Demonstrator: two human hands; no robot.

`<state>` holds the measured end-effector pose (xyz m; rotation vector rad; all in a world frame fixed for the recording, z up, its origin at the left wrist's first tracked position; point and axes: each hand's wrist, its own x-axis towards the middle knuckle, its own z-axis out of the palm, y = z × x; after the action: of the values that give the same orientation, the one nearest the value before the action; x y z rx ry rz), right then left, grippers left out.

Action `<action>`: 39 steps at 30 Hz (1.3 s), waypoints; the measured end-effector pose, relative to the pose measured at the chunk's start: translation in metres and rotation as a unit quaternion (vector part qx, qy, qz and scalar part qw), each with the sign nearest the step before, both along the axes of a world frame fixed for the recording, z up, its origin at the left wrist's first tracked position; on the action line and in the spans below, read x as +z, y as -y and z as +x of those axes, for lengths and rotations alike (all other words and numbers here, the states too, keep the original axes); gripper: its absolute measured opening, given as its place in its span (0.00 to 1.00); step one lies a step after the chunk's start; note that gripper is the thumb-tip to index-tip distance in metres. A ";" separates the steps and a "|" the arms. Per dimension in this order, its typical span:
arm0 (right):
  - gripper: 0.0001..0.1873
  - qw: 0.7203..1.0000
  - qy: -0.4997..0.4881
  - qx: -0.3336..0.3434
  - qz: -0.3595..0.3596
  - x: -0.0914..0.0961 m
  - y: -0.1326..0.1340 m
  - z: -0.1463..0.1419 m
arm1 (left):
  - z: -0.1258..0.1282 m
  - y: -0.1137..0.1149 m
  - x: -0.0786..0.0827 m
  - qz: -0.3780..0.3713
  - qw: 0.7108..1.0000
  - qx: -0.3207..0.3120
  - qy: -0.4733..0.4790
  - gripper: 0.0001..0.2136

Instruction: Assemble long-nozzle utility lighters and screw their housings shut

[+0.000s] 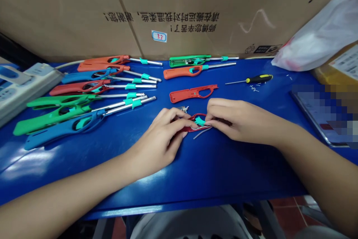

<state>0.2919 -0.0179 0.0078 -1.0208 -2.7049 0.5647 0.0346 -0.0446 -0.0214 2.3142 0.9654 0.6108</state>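
My left hand [163,136] and my right hand [237,119] meet at the middle of the blue table [195,172]. Both pinch a red lighter shell half [195,124] that carries a teal trigger piece and thin wires. The left fingers curl over its left end, the right fingers press on its right end. Just behind it lies another open red shell half [192,93].
Several long-nosed lighters [84,97] in orange, blue, red and green lie at the left. Two more lighters [195,65] rest at the back. A black and yellow screwdriver [251,79] with small screws lies right. A power strip [19,86], cardboard boxes [179,11], a plastic bag [321,37].
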 end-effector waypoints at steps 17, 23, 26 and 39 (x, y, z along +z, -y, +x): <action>0.10 0.999 0.008 0.019 0.032 -0.003 0.001 -0.003 | 0.002 -0.001 0.002 -0.007 1.000 0.003 0.029 0.12; 0.13 0.994 0.026 0.036 0.097 -0.004 0.002 -0.003 | 0.000 -0.003 0.005 0.011 1.000 0.011 0.009 0.15; 0.14 0.987 0.045 0.045 0.146 -0.004 0.004 -0.003 | 0.000 -0.003 0.004 0.032 0.999 -0.003 0.006 0.17; 0.16 0.948 0.131 0.088 0.277 0.001 0.012 -0.008 | -0.003 -0.006 0.004 0.060 0.998 -0.002 0.012 0.19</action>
<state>0.2843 -0.0303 0.0088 -0.7430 -2.9273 -0.3322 0.0320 -0.0389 -0.0177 2.4076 0.9352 0.7115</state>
